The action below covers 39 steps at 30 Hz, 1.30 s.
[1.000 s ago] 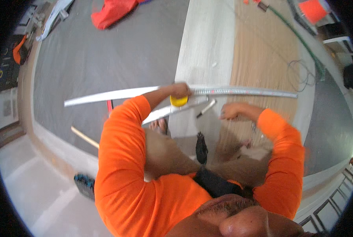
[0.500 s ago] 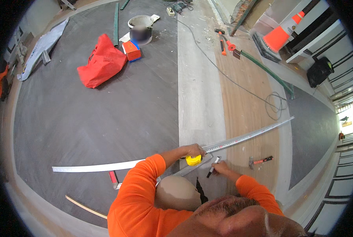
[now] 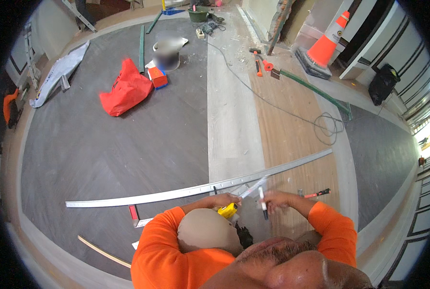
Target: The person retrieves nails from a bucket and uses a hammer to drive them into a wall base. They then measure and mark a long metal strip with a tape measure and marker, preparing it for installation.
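Observation:
My left hand (image 3: 226, 199) is closed on a yellow tape measure (image 3: 228, 210), beside my bent knee. A short length of its pale blade (image 3: 254, 187) slants out toward the far right, smeared by motion. Blurred too, my right hand (image 3: 278, 200) pinches a white marker with a dark end (image 3: 263, 204), held nearly upright over the grey floor. Just beyond both hands a long metal straightedge (image 3: 152, 197) lies across the dark floor and the wood-look planks. A red-handled square (image 3: 133, 212) rests against its near side at left.
Right of my right hand lies a red-and-black-handled tool (image 3: 319, 193). Farther off are a red bag (image 3: 126, 90), an orange box (image 3: 157, 77), a bucket (image 3: 166, 60), a hammer (image 3: 257, 62), a grey cable (image 3: 277, 98), a green bar (image 3: 316, 89) and a traffic cone (image 3: 324, 47).
The tape blade, stretched far along the straightedge before, is now mostly drawn in. My left hand has come back nearer my knee with the tape measure, and my right hand has lifted the marker slightly.

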{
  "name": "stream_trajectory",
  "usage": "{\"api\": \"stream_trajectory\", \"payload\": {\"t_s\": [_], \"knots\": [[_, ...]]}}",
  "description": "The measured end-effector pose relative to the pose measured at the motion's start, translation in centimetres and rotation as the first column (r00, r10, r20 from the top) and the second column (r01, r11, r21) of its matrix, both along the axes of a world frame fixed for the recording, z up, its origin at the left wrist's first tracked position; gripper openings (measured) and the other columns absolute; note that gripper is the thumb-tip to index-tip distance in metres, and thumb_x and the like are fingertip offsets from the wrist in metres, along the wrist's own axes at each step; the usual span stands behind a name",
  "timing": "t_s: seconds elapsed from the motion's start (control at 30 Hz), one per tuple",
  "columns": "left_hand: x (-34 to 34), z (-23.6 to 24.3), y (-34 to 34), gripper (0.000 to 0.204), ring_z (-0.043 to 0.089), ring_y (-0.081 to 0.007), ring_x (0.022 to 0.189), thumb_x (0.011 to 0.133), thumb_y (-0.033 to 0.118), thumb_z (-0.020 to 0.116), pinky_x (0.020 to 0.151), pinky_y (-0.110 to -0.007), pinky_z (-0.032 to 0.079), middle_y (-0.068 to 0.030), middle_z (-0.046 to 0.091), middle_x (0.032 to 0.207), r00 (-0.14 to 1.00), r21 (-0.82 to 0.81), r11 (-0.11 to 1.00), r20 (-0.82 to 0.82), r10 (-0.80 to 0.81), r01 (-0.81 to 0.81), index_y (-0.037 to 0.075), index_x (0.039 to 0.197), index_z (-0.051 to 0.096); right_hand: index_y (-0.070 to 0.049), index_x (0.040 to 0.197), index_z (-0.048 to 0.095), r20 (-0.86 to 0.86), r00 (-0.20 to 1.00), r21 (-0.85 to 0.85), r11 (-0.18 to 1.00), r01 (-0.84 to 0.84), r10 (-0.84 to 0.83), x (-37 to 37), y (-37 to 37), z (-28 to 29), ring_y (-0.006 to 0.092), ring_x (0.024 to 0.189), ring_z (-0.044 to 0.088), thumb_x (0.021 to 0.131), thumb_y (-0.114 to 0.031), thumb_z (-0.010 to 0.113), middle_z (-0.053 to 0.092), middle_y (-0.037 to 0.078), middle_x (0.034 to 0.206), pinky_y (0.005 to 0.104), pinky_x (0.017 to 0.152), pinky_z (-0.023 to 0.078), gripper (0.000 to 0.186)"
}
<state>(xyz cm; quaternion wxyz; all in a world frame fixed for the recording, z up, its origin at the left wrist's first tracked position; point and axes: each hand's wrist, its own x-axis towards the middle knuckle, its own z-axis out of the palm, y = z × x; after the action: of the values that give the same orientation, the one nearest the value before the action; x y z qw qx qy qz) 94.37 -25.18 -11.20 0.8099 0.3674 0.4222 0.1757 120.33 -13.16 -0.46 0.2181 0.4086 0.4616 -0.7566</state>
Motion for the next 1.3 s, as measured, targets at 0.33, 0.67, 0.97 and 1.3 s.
{"api": "stream_trajectory", "payload": {"t_s": [0.33, 0.67, 0.97, 1.3], "knots": [[-1.1, 11.7, 6.0, 0.044, 0.062, -0.0133, 0.071, 0.097, 0.046, 0.054, 0.064, -0.029, 0.052, -0.0041, 0.065, 0.082, 0.989, 0.184, 0.972, 0.008, 0.146, -0.145, 0.004, 0.106, 0.063, -0.002, 0.097, 0.059, -0.522, 0.735, 0.094, 0.826, 0.555, -0.434, -1.2, 4.8, 5.6, 0.0210, 0.069, 0.069, 0.091, -0.024, 0.063, 0.068, 0.011, 0.082, 0.0319, 0.052, 0.054, 0.023], [5.4, 23.1, 10.4, 0.047, 0.054, -0.0096, 0.069, 0.094, 0.048, 0.059, 0.062, -0.027, 0.046, 0.0003, 0.058, 0.076, 0.983, 0.388, 0.921, -0.164, 0.087, -0.016, 0.003, 0.105, 0.065, -0.002, 0.089, 0.063, -0.678, 0.551, 0.137, 0.653, 0.745, -0.486, 3.4, 4.9, 13.2, 0.0172, 0.065, 0.065, 0.090, -0.032, 0.066, 0.066, 0.009, 0.076, 0.0298, 0.053, 0.052, 0.030], [6.9, 22.4, 8.6, 0.040, 0.055, -0.0104, 0.068, 0.097, 0.045, 0.054, 0.062, -0.028, 0.046, -0.0011, 0.059, 0.075, 0.908, 0.555, 0.822, -0.399, 0.126, 0.130, 0.007, 0.088, 0.061, -0.003, 0.087, 0.062, -0.566, 0.668, 0.314, 0.623, 0.716, -0.483, 2.8, 4.3, 12.2, 0.0146, 0.060, 0.063, 0.090, -0.035, 0.068, 0.064, 0.008, 0.073, 0.0260, 0.048, 0.051, 0.033], [5.9, 21.7, 7.6, 0.046, 0.054, -0.0104, 0.066, 0.100, 0.047, 0.047, 0.062, -0.027, 0.046, -0.0007, 0.059, 0.073, 0.937, 0.651, 0.757, -0.226, 0.265, -0.057, 0.007, 0.081, 0.059, 0.001, 0.092, 0.063, -0.618, 0.651, 0.246, 0.679, 0.692, -0.440, 0.7, 4.8, 12.2, 0.0167, 0.067, 0.066, 0.089, -0.032, 0.070, 0.066, 0.009, 0.077, 0.0281, 0.057, 0.054, 0.034]]}}
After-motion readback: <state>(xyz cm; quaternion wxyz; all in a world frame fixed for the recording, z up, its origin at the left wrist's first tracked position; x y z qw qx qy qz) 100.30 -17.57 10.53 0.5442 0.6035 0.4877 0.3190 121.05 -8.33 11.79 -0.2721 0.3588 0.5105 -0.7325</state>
